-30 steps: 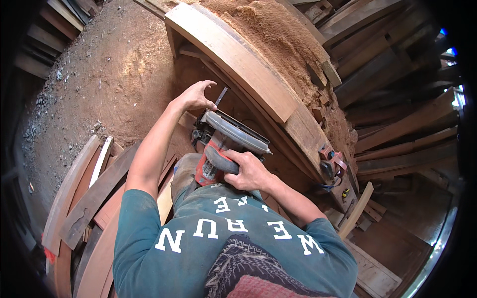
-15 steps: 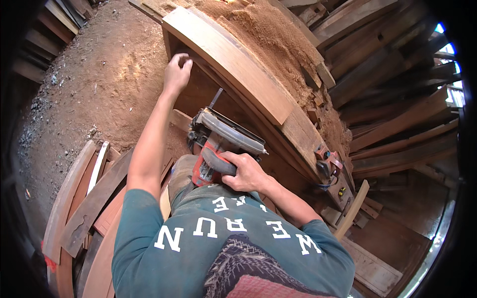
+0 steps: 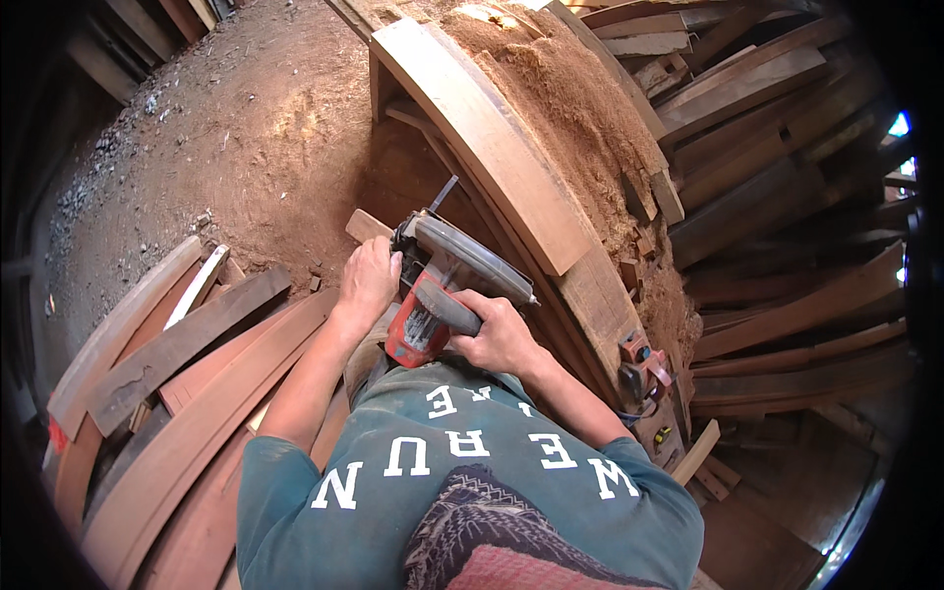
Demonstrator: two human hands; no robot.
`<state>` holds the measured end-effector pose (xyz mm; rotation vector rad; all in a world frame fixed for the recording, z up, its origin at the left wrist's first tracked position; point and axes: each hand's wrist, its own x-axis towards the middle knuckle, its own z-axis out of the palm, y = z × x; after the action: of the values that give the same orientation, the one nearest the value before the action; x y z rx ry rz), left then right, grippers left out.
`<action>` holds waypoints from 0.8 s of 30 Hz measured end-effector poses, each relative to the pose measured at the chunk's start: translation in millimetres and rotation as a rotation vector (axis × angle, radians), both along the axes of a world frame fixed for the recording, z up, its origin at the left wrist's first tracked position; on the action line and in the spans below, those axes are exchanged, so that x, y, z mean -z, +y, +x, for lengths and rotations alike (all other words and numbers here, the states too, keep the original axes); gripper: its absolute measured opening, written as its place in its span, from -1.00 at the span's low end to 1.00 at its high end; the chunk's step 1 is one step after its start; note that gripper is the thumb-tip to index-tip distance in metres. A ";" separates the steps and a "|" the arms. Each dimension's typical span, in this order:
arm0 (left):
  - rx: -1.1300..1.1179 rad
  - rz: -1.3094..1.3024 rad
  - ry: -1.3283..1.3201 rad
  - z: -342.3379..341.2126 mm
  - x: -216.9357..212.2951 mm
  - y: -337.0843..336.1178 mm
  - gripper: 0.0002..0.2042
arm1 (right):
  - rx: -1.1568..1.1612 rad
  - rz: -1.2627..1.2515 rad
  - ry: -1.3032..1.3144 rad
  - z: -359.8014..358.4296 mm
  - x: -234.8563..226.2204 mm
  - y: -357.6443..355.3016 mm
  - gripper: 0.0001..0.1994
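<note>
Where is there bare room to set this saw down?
Bare dirt floor lies left of the bench, beyond the plank pile. Bench top is crowded: a long board and sawdust. Both hands, left and right, hold the saw.

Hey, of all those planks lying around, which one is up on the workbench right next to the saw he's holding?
The long pale plank lying on top of the sawdust-covered bench, just beyond the red circular saw. The darker boards to the left lie on the ground.
</note>
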<state>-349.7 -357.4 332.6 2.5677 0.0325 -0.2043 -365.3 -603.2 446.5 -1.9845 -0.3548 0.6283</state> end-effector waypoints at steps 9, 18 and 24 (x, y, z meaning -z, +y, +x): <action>0.046 0.212 0.052 -19.4 -13.4 -128.4 -0.70 | -0.132 -0.013 -0.123 -20.2 -1.2 -129.3 -0.54; 0.128 0.197 0.011 -14.0 -13.2 -227.8 -0.68 | -0.067 -0.025 -0.167 -33.7 -8.3 -225.4 -0.58; -0.031 0.159 0.231 -7.1 -25.9 -254.7 -0.61 | -0.136 -0.092 -0.159 -40.1 -7.2 -242.8 -0.57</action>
<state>-356.9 -612.2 358.6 2.6850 0.1816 -0.5046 -405.3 -846.0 453.7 -2.1178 -0.5699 0.5823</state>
